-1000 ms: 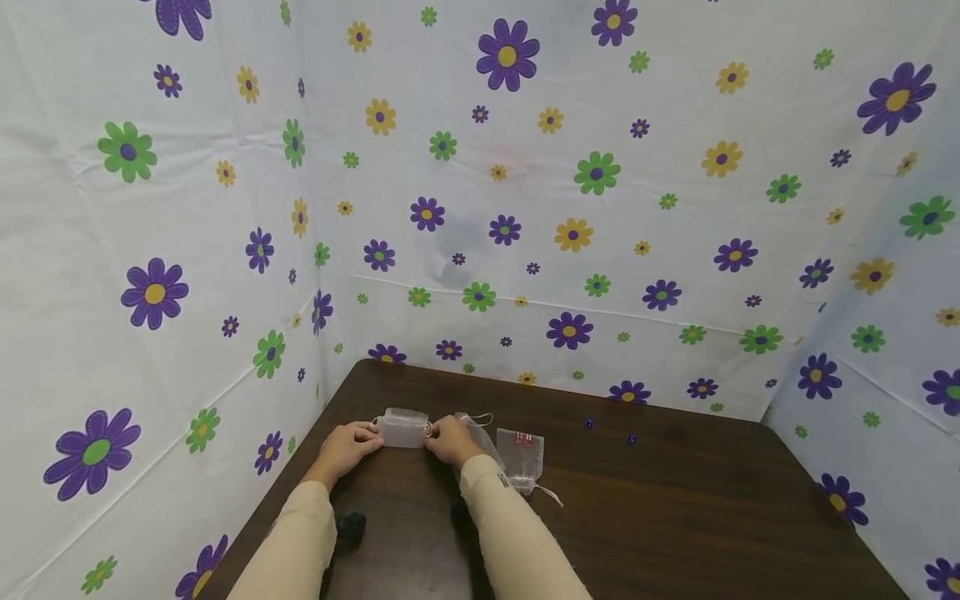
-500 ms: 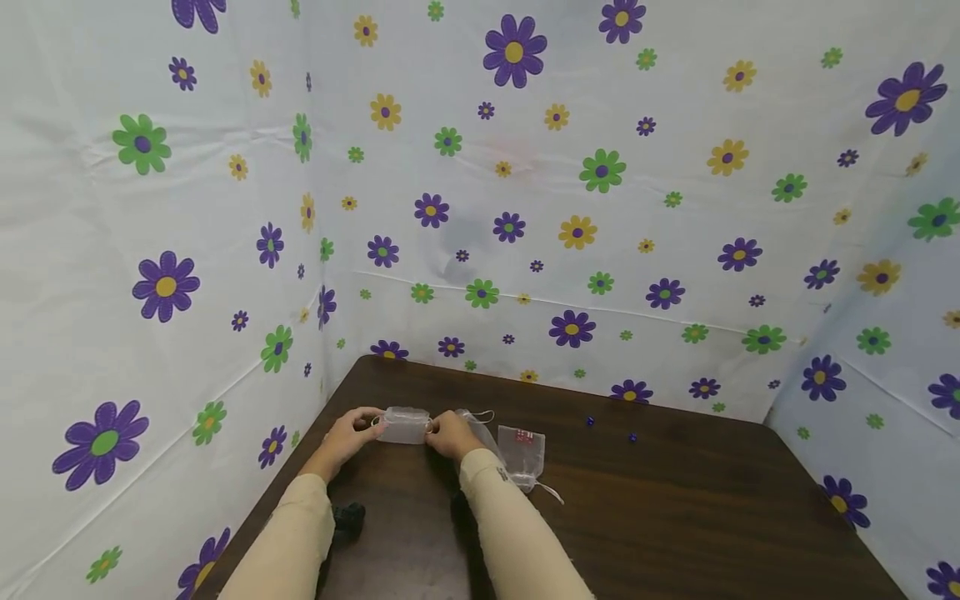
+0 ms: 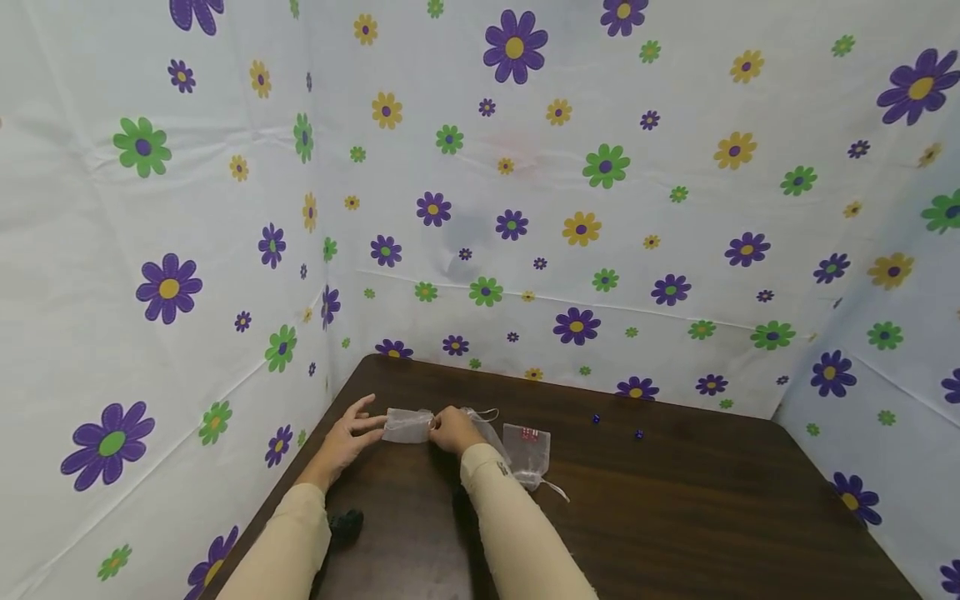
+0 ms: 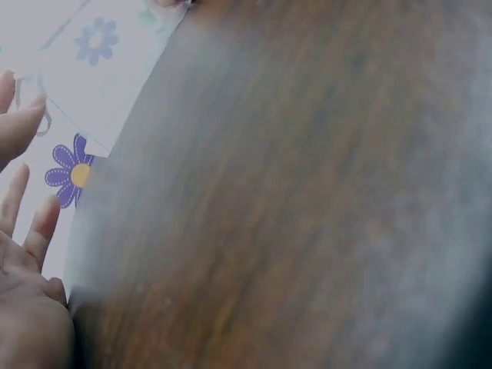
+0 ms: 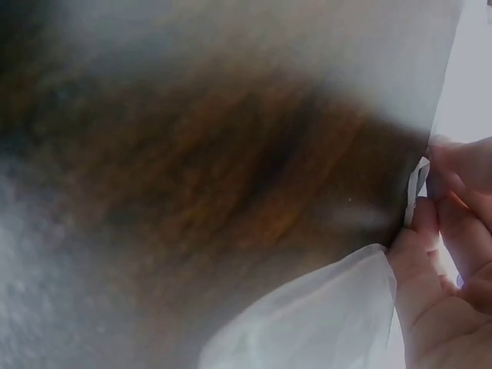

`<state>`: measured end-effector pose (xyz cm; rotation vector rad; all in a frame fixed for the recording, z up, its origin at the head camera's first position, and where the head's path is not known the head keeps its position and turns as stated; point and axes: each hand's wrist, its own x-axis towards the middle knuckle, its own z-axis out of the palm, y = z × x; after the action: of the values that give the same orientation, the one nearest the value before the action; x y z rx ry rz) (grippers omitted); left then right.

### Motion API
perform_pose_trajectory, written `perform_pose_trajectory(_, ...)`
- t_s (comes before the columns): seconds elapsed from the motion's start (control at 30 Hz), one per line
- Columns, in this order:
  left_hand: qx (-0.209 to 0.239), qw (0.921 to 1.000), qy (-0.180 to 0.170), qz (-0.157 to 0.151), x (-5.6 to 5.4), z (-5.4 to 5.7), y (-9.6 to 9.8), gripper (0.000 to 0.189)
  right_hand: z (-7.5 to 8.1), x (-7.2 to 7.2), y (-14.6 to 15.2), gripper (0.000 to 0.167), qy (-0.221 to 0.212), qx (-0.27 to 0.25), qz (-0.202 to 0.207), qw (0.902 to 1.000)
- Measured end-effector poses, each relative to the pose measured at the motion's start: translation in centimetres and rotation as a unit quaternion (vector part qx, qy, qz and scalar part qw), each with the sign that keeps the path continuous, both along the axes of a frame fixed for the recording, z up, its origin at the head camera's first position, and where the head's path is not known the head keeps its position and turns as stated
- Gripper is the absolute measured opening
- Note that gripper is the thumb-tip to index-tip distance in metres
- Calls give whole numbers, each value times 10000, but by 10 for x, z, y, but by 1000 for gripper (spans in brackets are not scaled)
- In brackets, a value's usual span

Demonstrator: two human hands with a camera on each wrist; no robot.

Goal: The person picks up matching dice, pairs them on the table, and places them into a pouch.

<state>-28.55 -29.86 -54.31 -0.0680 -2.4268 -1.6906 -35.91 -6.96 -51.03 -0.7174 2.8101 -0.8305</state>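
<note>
A small sheer white drawstring bag (image 3: 407,426) is between my hands near the table's far left. My right hand (image 3: 453,430) pinches the drawstring at its right end; the right wrist view shows the white cord (image 5: 416,192) between thumb and fingers. My left hand (image 3: 345,437) is at the bag's left end, its fingers spread and fairly straight. In the left wrist view, a cord loop (image 4: 46,123) hangs by those fingers; whether they touch it I cannot tell. Just right of my right hand lies a second sheer bag (image 3: 489,435), partly hidden by the hand and sleeve.
A third sheer bag (image 3: 527,458) with small red dice (image 3: 529,433) inside lies to the right, its cord trailing toward me. Farther right are two small blue cubes (image 3: 596,418). The dark brown table (image 3: 675,500) meets flower-patterned cloth (image 3: 540,183) at the back and sides.
My left hand has let go of the bag's left cord and spread its fingers, shifting slightly up. The right hand keeps its pinch. The view has shifted slightly.
</note>
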Motion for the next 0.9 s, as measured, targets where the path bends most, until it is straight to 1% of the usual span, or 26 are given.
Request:
perform_pose_trajectory(0.07,-111,9999,101,-74,1,-1,0,37,-1,-1,0,21,21,-30,-9,10000)
perform_pose_trajectory(0.13,-116,9997,217,-89,0,-3,0,36,-1,-1,0,21,2,-66,-23,10000)
perform_pose_trajectory(0.23,-78,9993,362,-84,-1,-3,-1,41,0,-2,0,21,-7,-115,-6,9999)
perform_pose_trajectory(0.3,-41,9995,317,-60,-2,-3,-2,43,1,-2,0,20,15,-98,-12,9999)
perform_pose_trajectory(0.47,-239,9997,33,-70,-3,0,-1,49,2,-3,0,20,130,-59,-34,9999)
perform_pose_trajectory(0.57,-469,9989,60,-81,-4,-2,0,50,1,-2,1,21,118,-41,-11,9999)
perform_pose_trajectory(0.63,-522,9985,173,-58,-5,-5,1,48,0,-2,1,21,122,-53,11,9999)
perform_pose_trajectory(0.73,-564,9973,478,-23,-6,-7,4,45,-3,-3,1,17,170,-35,-4,9998)
perform_pose_trajectory(0.83,-624,9942,872,86,-6,-9,7,45,-6,-5,1,14,241,-9,-18,9997)
perform_pose_trajectory(0.9,-779,9892,1234,126,-8,-8,9,46,-8,-6,1,14,265,7,-19,9996)
